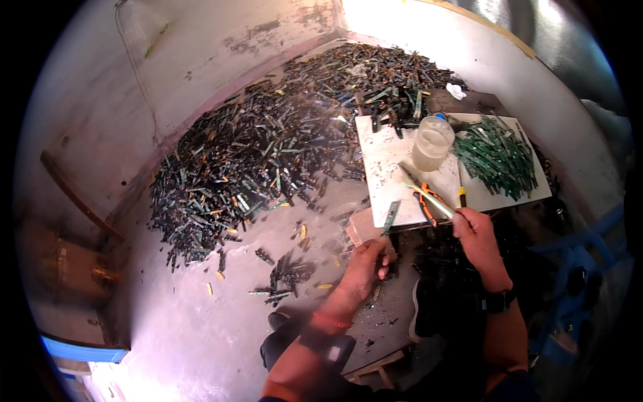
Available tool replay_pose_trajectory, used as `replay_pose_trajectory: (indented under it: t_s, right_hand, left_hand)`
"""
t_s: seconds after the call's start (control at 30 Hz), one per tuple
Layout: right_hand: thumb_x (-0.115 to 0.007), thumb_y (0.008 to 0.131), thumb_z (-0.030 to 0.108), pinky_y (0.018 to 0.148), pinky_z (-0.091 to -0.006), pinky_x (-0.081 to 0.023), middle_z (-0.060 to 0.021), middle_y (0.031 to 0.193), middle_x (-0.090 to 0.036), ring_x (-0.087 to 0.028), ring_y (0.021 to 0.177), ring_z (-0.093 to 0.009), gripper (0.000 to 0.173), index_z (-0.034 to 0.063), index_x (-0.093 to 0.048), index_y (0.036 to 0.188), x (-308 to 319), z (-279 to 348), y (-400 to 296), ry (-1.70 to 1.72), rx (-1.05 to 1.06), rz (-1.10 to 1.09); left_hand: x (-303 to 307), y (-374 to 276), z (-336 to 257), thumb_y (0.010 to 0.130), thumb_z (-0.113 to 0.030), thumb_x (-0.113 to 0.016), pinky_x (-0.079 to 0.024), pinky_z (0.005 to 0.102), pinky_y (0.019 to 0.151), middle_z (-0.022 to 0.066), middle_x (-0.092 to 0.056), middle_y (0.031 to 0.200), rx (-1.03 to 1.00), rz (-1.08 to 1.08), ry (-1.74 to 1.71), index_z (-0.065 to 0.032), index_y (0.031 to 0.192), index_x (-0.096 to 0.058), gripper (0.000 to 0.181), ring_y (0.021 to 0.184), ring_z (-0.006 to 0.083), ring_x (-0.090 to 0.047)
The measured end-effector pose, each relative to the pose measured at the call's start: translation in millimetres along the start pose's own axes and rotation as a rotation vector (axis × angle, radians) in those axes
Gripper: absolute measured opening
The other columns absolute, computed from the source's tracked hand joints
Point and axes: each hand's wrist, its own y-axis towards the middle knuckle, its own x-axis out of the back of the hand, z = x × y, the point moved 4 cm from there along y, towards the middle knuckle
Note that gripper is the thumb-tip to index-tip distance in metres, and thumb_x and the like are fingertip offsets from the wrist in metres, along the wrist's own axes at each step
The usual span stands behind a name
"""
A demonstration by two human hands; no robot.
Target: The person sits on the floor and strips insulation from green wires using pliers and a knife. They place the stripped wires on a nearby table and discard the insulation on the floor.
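My left hand [370, 261] pinches the lower end of a narrow green circuit-board strip [390, 219], which points up beside the near left corner of a white board [379, 166]. In my right hand [472, 226] is a slim light-coloured tool [432, 197], perhaps a brush; its tip is blurred. Beneath it on the white board lie pliers with orange and black handles [424, 201]. A yellow-and-black-handled screwdriver [462, 196] lies to their right. A clear plastic container of cloudy liquid [433, 143] stands behind the pliers. Many green strips [497, 156] are piled at the board's right.
A large heap of dark strips [261, 151] covers the floor along the walls. More dark strips [397, 103] lie at the white board's back edge, near a crumpled white piece [456, 91]. Loose scraps [286, 276] lie left of my left hand. A blue plastic object [572, 296] stands at right.
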Motion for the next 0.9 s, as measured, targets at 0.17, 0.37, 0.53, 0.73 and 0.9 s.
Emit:
replay_pose_trajectory:
  t_s: [0.17, 0.37, 0.53, 0.73, 0.9]
  right_hand:
    - [-0.054, 0.095, 0.016, 0.060, -0.0241, -0.049, -0.0063, 0.079, -0.064, -0.059, 0.067, -0.009, 0.020, -0.0015, -0.053, 0.106, -51.0, 5.5, -16.4, 0.337, -0.274, 0.215]
    - [-0.061, 0.088, 0.005, 0.058, -0.0263, -0.047, -0.0062, 0.078, -0.063, -0.056, 0.066, -0.010, 0.013, -0.0008, -0.052, 0.098, -94.3, 14.0, -21.1, 0.275, -0.270, 0.110]
    - [-0.065, 0.084, 0.004, 0.061, -0.0265, -0.048, -0.0078, 0.076, -0.063, -0.059, 0.068, -0.011, 0.018, -0.0017, -0.053, 0.097, -95.5, 29.4, -17.9, 0.167, -0.098, 0.077]
    - [-0.062, 0.087, 0.012, 0.064, -0.0254, -0.045, -0.0043, 0.075, -0.060, -0.055, 0.073, -0.007, 0.017, -0.0023, -0.062, 0.096, -53.6, 29.2, 4.0, 0.255, -0.134, 0.345]
    - [-0.061, 0.090, 0.014, 0.061, -0.0205, -0.039, 0.0008, 0.076, -0.056, -0.049, 0.068, -0.005, 0.019, -0.0024, -0.061, 0.099, -36.4, 38.4, -3.0, 0.237, -0.163, 0.784]
  left_hand:
    - [-5.4, 3.0, 6.0, 0.098, -0.031, -0.050, -0.035, 0.0239, 0.045, 0.0020, -0.047, 0.067, 0.095, 0.146, -0.088, -0.0092, 0.086, -0.049, 0.025, 0.051, 0.0118, -0.042]
    - [-23.3, -15.3, 15.6, 0.098, -0.036, -0.050, -0.036, 0.0238, 0.049, 0.0002, -0.047, 0.073, 0.135, 0.203, 0.067, -0.0089, 0.088, -0.051, 0.029, 0.062, 0.0107, -0.045]
    - [-20.8, -15.8, 24.9, 0.097, -0.039, -0.052, -0.037, 0.0241, 0.048, 0.0016, -0.051, 0.074, 0.150, 0.339, 0.038, -0.0070, 0.090, -0.053, 0.033, 0.058, 0.0107, -0.046]
    - [-25.4, -32.8, -5.5, 0.096, -0.050, -0.046, -0.036, 0.0219, 0.053, 0.0006, -0.051, 0.072, 0.037, 0.236, 0.091, -0.0089, 0.088, -0.056, 0.043, 0.056, 0.0094, -0.043]
    - [-13.0, -28.7, -10.6, 0.096, -0.048, -0.045, -0.035, 0.0216, 0.052, -0.0011, -0.051, 0.071, 0.067, 0.171, 0.072, -0.0090, 0.095, -0.056, 0.040, 0.057, 0.0088, -0.044]
